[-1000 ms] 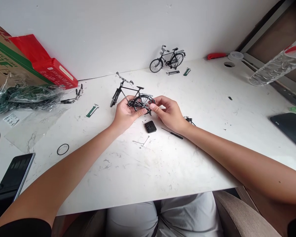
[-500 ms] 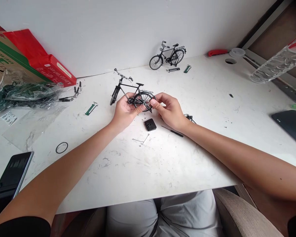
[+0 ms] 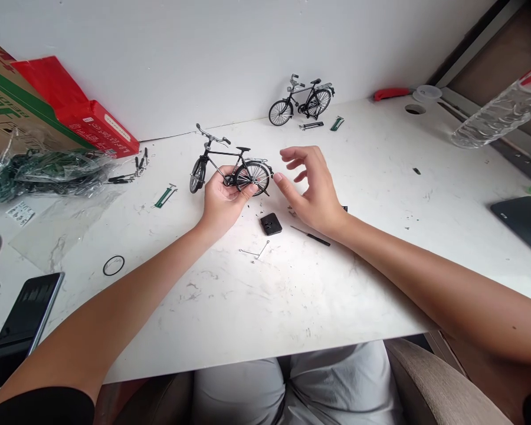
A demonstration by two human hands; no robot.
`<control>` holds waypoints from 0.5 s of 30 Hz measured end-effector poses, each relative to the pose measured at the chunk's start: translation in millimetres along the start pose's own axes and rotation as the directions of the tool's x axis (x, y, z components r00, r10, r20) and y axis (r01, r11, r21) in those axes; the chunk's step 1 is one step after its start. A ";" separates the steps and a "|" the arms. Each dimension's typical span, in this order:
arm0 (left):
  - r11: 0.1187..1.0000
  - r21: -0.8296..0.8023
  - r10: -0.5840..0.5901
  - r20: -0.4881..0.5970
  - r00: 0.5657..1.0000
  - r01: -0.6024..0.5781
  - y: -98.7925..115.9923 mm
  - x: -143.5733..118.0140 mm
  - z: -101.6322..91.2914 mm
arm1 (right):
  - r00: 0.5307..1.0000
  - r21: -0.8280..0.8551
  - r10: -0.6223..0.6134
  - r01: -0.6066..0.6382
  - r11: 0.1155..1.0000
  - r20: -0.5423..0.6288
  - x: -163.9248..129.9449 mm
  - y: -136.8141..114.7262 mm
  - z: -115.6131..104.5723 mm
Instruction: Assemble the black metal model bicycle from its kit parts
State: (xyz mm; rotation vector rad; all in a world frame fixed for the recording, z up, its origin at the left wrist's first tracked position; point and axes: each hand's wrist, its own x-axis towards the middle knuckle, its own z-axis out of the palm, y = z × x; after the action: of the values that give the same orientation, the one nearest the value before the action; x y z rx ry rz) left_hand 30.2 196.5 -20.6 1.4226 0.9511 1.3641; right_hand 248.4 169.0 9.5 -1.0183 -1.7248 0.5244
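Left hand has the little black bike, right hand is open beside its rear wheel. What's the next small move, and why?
Probably bring the right hand down to the small screwdriver lying just under its wrist. The left hand grips the model bicycle at mid-frame, steadying it, while the right hand holds nothing, fingers spread beside the rear wheel.

The model bicycle is black with silver spokes and handlebars — like the second bicycle behind. The desk is white, faintly grey-marbled. The carton is red — the small square part black.
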 end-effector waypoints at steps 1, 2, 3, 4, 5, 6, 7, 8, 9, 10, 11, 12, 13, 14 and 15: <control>1.000 0.002 0.011 -0.017 1.000 -0.011 -0.6 0.1 0.0 | 0.999 -0.025 -0.038 0.038 0.999 0.001 1.6 -0.9 -2.4; 1.000 0.004 0.020 -0.034 0.999 -0.020 -1.2 0.3 -0.1 | 0.997 -0.043 -0.071 0.071 0.997 0.014 3.0 -1.6 -4.3; 1.000 0.008 0.027 -0.050 0.998 -0.026 -1.8 0.5 -0.1 | 0.994 -0.058 -0.100 0.102 0.993 0.037 3.9 -2.2 -5.4; 0.999 0.016 0.032 -0.062 0.998 -0.032 -2.3 0.7 -0.2 | 0.989 -0.069 -0.128 0.133 0.989 0.071 4.3 -2.6 -5.8; 0.999 0.025 0.036 -0.069 0.997 -0.035 -2.7 0.9 -0.2 | 0.982 -0.078 -0.158 0.166 0.983 0.107 4.2 -2.8 -5.5; 0.999 0.032 0.039 -0.071 0.997 -0.036 -3.0 1.1 -0.3 | 0.972 -0.084 -0.187 0.200 0.976 0.142 3.8 -3.0 -4.9; 0.999 0.035 0.039 -0.069 0.997 -0.037 -3.2 1.3 -0.4 | 0.961 -0.086 -0.214 0.231 0.969 0.173 3.2 -3.1 -4.0; 0.999 0.034 0.040 -0.067 0.997 -0.038 -3.1 1.3 -0.4 | 0.952 -0.085 -0.233 0.254 0.964 0.197 2.6 -3.1 -3.2; 0.999 0.029 0.041 -0.064 0.997 -0.039 -3.0 1.3 -0.4 | 0.947 -0.081 -0.242 0.264 0.961 0.213 2.2 -3.1 -2.6; 0.999 0.023 0.041 -0.061 0.997 -0.040 -2.8 1.1 -0.3 | 0.947 -0.075 -0.238 0.259 0.963 0.218 2.1 -3.1 -2.4; 0.999 0.018 0.041 -0.058 0.997 -0.040 -2.5 0.8 -0.1 | 0.952 -0.068 -0.221 0.240 0.968 0.212 2.3 -3.1 -2.7; 0.999 0.016 0.039 -0.056 0.998 -0.038 -2.4 0.5 0.1 | 0.961 -0.061 -0.196 0.211 0.976 0.197 2.8 -3.0 -3.5; 0.999 0.017 0.037 -0.053 0.998 -0.037 -2.3 0.2 0.3 | 0.971 -0.055 -0.165 0.177 0.983 0.173 3.5 -2.8 -4.5; 0.999 0.019 0.036 -0.052 0.998 -0.035 -2.3 0.0 0.5 | 0.980 -0.049 -0.134 0.143 0.989 0.146 4.4 -2.7 -5.7; 0.999 0.021 0.035 -0.051 0.998 -0.034 -2.5 -0.2 0.6 | 0.986 -0.043 -0.107 0.113 0.993 0.125 5.2 -2.6 -6.9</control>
State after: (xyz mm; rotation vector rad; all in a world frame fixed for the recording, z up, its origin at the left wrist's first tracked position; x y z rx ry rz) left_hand 31.0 197.0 -23.1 1.4308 0.9799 1.4261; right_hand 253.1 171.1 16.9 -0.9364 -1.8998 0.4832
